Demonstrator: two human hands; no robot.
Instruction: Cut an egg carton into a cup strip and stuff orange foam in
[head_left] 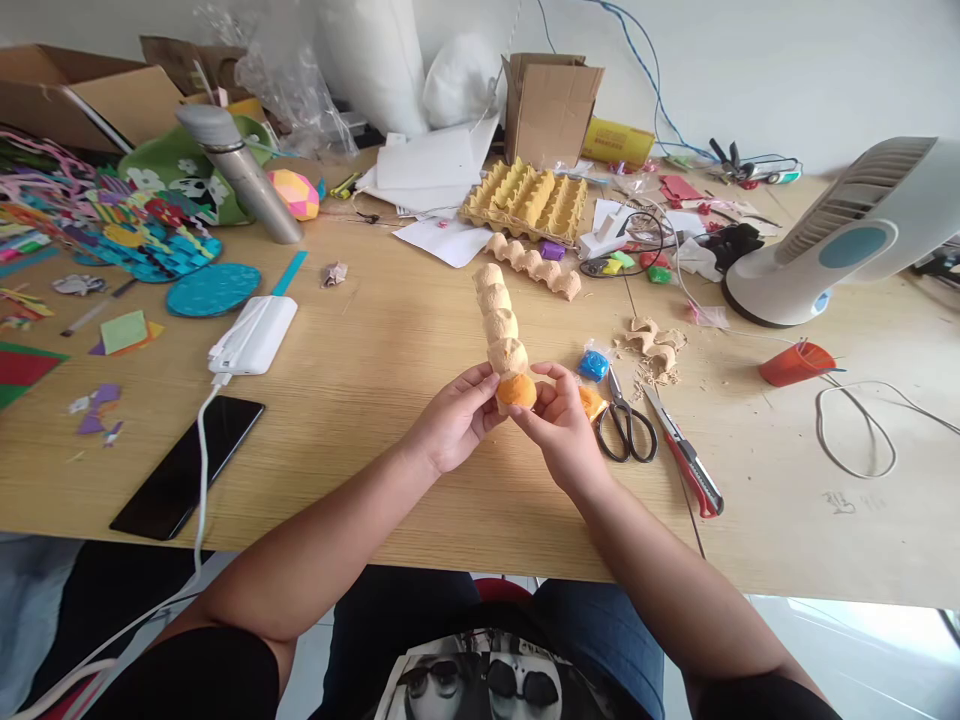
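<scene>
Egg-carton strip (501, 325) held over the tabletop (375, 400), orange clay (517, 391) on its near end. Left hand (450, 420) and right hand (559, 425): each grip clamped on that end.

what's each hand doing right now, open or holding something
Left hand: closed, pinching the orange lump at the near end of the egg-carton strip.
Right hand: closed, pinching the same orange lump from the other side.

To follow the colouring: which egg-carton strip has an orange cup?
The strip between left hand and right hand: its nearest cup is orange. The other strip, by the yellow tray, is plain beige.
</scene>
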